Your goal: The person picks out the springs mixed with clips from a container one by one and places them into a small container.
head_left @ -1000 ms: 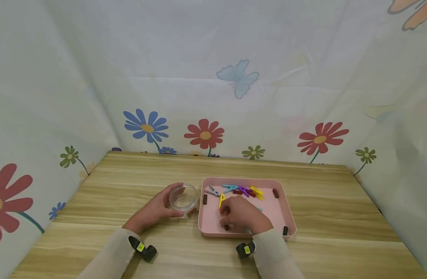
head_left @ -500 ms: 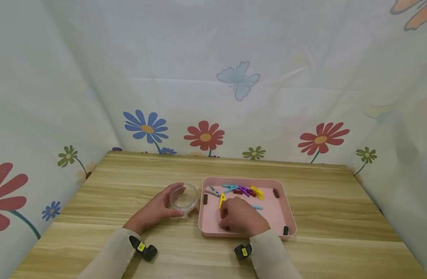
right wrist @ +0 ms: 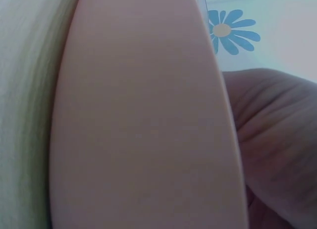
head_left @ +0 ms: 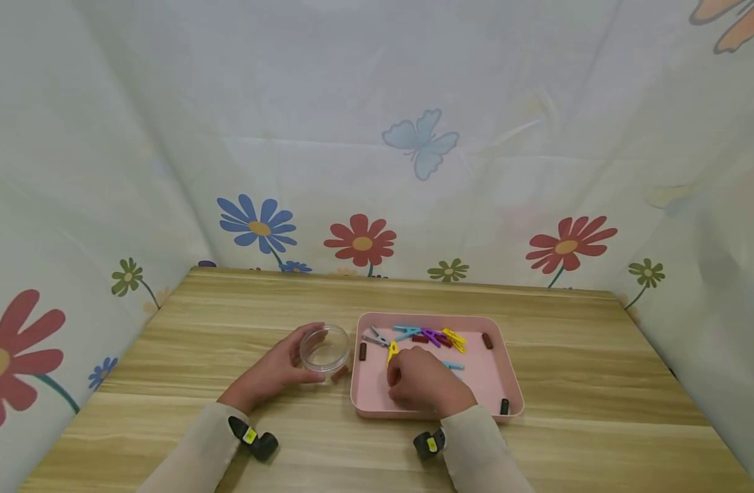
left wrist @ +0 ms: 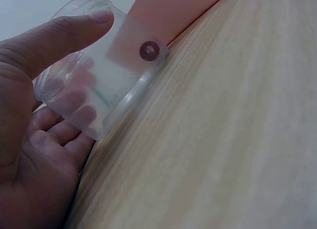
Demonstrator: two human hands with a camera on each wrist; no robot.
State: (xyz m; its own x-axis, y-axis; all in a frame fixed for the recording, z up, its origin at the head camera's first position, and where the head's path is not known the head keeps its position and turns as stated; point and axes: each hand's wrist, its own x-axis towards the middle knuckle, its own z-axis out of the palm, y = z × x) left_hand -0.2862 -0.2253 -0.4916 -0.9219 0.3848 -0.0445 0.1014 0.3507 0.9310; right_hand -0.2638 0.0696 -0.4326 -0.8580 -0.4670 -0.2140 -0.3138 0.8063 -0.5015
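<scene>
My left hand [head_left: 284, 363] grips a clear plastic jar [head_left: 324, 349] standing on the table left of the pink tray [head_left: 436, 415]. In the left wrist view the thumb lies along the near side of the jar [left wrist: 106, 75] and the fingers curl behind it. A small reddish-brown cylinder [head_left: 340, 374] lies between jar and tray; its ring-shaped end [left wrist: 149, 51] shows in the left wrist view. My right hand [head_left: 427, 381] is low inside the tray with fingers bent downward, beside a yellow clothespin [head_left: 392, 352]. Its fingertips are hidden, also behind the tray wall [right wrist: 148, 110] in the right wrist view.
Grey [head_left: 377, 337], light blue [head_left: 407, 331], purple [head_left: 435, 337] and yellow clothespins [head_left: 454, 339] lie at the tray's back. Small dark ribbed cylinders lie along its sides, one at the left [head_left: 362, 352], others at the right [head_left: 487, 341] and front right corner [head_left: 504, 407].
My right hand has shifted slightly left within the tray, uncovering more of a light blue clothespin. A dark piece seen at its fingertips earlier is now hidden. The left hand and jar stay put.
</scene>
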